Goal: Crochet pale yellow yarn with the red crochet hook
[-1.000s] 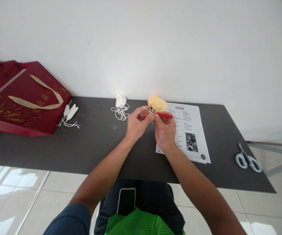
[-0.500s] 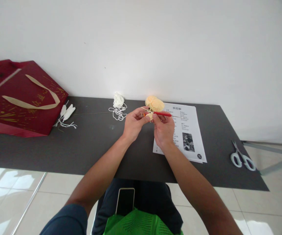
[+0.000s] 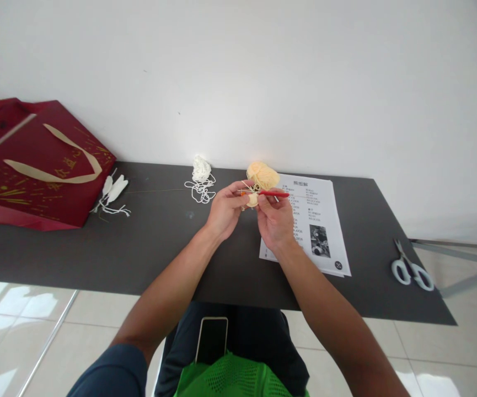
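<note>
Between my hands is a small pale-yellow crochet piece (image 3: 252, 200). My left hand (image 3: 224, 210) is closed on it, with a strand of yarn running over the raised fingers. My right hand (image 3: 277, 218) pinches a crochet hook with a red handle (image 3: 274, 193), which lies level and points left at the piece; the hook's tip is too small to make out. A small orange bit (image 3: 244, 193) shows by the left fingertips. Just behind the hands, a ball of pale-yellow yarn (image 3: 263, 175) rests on the dark table (image 3: 164, 242).
Printed sheets (image 3: 325, 215) lie partly under my right hand. Scissors (image 3: 411, 267) are at the table's right end. White yarn (image 3: 201, 170) sits near the wall, with white crocheted pieces (image 3: 116, 188) beside a red gift bag (image 3: 43, 165). A phone (image 3: 212, 340) lies on my lap.
My right hand and the hook have shifted slightly left. The pale-yellow piece now shows more between the fingertips, and the left fingers have moved a little.
</note>
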### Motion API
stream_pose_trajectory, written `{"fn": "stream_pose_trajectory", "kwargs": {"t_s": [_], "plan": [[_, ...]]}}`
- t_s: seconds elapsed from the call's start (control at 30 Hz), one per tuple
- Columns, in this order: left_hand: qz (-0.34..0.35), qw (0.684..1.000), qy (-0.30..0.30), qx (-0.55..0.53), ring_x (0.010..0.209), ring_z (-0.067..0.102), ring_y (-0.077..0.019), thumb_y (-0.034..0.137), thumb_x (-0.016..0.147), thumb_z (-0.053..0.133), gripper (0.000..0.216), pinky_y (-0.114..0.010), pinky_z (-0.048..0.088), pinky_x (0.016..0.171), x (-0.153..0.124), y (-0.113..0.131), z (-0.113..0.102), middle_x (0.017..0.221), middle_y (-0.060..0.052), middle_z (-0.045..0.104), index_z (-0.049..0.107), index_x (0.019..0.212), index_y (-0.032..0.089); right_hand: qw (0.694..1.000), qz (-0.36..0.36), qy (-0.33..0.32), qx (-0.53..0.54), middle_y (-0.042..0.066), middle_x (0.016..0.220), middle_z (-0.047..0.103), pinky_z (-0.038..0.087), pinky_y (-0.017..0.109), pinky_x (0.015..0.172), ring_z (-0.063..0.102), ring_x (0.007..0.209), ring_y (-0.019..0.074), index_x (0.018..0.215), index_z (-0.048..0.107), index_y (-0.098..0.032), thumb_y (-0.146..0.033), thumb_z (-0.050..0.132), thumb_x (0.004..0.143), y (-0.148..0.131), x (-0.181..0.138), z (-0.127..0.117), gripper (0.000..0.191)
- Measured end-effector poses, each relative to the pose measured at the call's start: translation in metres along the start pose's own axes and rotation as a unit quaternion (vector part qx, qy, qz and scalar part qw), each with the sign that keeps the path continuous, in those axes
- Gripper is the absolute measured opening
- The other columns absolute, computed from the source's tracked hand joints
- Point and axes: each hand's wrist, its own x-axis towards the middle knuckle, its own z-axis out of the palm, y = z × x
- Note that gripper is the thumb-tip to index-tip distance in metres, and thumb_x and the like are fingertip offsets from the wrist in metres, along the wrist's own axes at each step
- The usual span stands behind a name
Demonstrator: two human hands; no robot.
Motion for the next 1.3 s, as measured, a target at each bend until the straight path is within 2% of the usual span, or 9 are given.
{"fn": "stream_pose_trajectory", "kwargs": {"t_s": [0.13,0.2,0.3,0.4,0.5,0.67,0.83,1.1,1.3], "plan": [[0.118,0.985,0.034,0.118,0.068,0.055,-0.0092,0.018,0.067,0.082,0.04,-0.023,0.047,0.066,-0.001,-0.005,-0.002,0.08,0.002,0.063,0.076,0.107,0.022,1.0,-0.016,0.016,-0.01,-0.004,0.086,0.072,0.056,0.03,0.079,0.066,0.081,0.0127,0.088,0.063,-0.025,-0.024,0.088,0.067,0.001,0.001,-0.002,0.033],[0.148,0.975,0.031,0.161,0.067,0.052,-0.0093,0.015,0.065,0.082,0.045,-0.023,0.045,0.063,-0.002,-0.005,-0.003,0.08,0.003,0.06,0.076,0.108,0.023,0.999,-0.03,0.023,-0.006,-0.004,0.086,0.072,0.056,0.03,0.081,0.067,0.081,0.0124,0.088,0.062,-0.025,-0.023,0.088,0.067,0.001,0.002,-0.003,0.034],[0.137,0.981,0.013,0.133,0.067,0.051,-0.0101,0.018,0.068,0.078,0.041,-0.024,0.043,0.062,-0.001,-0.005,-0.005,0.077,0.002,0.059,0.077,0.109,0.022,0.999,-0.039,0.03,-0.009,-0.004,0.087,0.073,0.056,0.031,0.083,0.068,0.082,0.0127,0.089,0.061,-0.025,-0.024,0.088,0.067,0.003,0.002,-0.003,0.035],[0.115,0.989,0.034,0.091,0.062,0.048,-0.0101,0.025,0.077,0.071,0.028,-0.025,0.041,0.061,0.001,-0.005,-0.005,0.068,0.002,0.056,0.078,0.104,0.02,0.999,-0.03,0.032,-0.011,-0.005,0.086,0.073,0.056,0.031,0.081,0.068,0.081,0.0128,0.089,0.059,-0.025,-0.023,0.088,0.066,0.003,0.001,-0.001,0.037],[0.108,0.99,0.029,0.088,0.059,0.046,-0.0093,0.024,0.076,0.074,0.031,-0.025,0.039,0.06,0.002,-0.006,-0.004,0.064,0.004,0.053,0.077,0.107,0.021,0.999,-0.036,0.035,0.009,-0.005,0.083,0.073,0.055,0.028,0.079,0.067,0.078,0.0107,0.086,0.059,-0.024,-0.02,0.088,0.066,0.002,0.001,0.0,0.035],[0.101,0.992,-0.003,0.074,0.073,0.056,-0.0101,0.013,0.064,0.076,0.046,-0.023,0.045,0.067,-0.001,-0.006,0.0,0.078,0.003,0.061,0.075,0.109,0.021,0.996,-0.068,0.052,0.008,-0.006,0.083,0.073,0.056,0.027,0.08,0.068,0.078,0.0104,0.086,0.06,-0.024,-0.019,0.088,0.067,0.003,0.001,-0.002,0.034],[0.088,0.995,0.021,0.047,0.075,0.064,-0.0115,0.024,0.07,0.082,0.047,-0.028,0.054,0.074,-0.003,-0.007,0.007,0.088,0.0,0.069,0.069,0.115,0.021,0.995,-0.074,0.052,-0.036,-0.004,0.088,0.073,0.057,0.034,0.088,0.069,0.084,0.0131,0.089,0.058,-0.025,-0.022,0.085,0.07,0.007,-0.003,-0.001,0.033],[0.159,0.977,0.079,0.114,0.062,0.063,-0.0106,0.025,0.071,0.083,0.052,-0.027,0.054,0.065,-0.006,-0.008,0.009,0.077,0.004,0.07,0.066,0.12,0.02,0.999,-0.034,-0.002,-0.022,-0.004,0.086,0.072,0.055,0.029,0.069,0.065,0.075,0.0127,0.089,0.06,-0.025,-0.028,0.086,0.073,0.003,-0.007,0.002,0.031],[0.21,0.958,0.095,0.172,0.066,0.062,-0.0087,0.02,0.074,0.079,0.047,-0.023,0.051,0.066,-0.006,-0.005,0.006,0.077,0.004,0.068,0.068,0.12,0.021,0.999,-0.027,-0.035,-0.029,-0.004,0.092,0.071,0.055,0.031,0.07,0.065,0.079,0.0135,0.089,0.062,-0.025,-0.035,0.083,0.079,-0.001,-0.007,0.002,0.026]]}}
